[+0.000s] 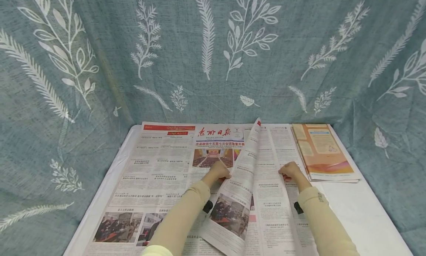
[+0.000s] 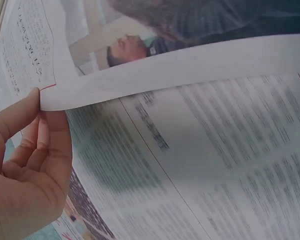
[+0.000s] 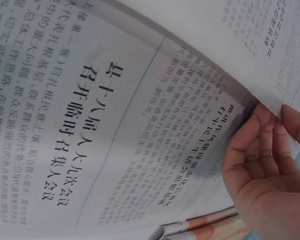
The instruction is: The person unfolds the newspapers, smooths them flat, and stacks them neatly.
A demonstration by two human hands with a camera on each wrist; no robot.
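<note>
A newspaper [image 1: 149,182] lies spread on the white table, with a red masthead and a photo of a large meeting hall at its upper middle. My left hand [image 1: 218,171] pinches the edge of a raised newspaper page [image 1: 244,174], which folds over in a slanted curl. In the left wrist view, thumb and fingers of the left hand [image 2: 35,165] grip that page's edge below a printed photo. On the right, my right hand [image 1: 293,171] holds the outer edge of another page [image 1: 271,196]. The right wrist view has the right hand [image 3: 265,175] pinching this lifted edge between thumb and fingers.
A stack of folded orange and tan printed papers [image 1: 326,148] lies at the back right, just beyond the right hand. Bare white table [image 1: 349,204] shows at the right. Blue-green curtains [image 1: 186,100] with white leaf patterns enclose the back and both sides.
</note>
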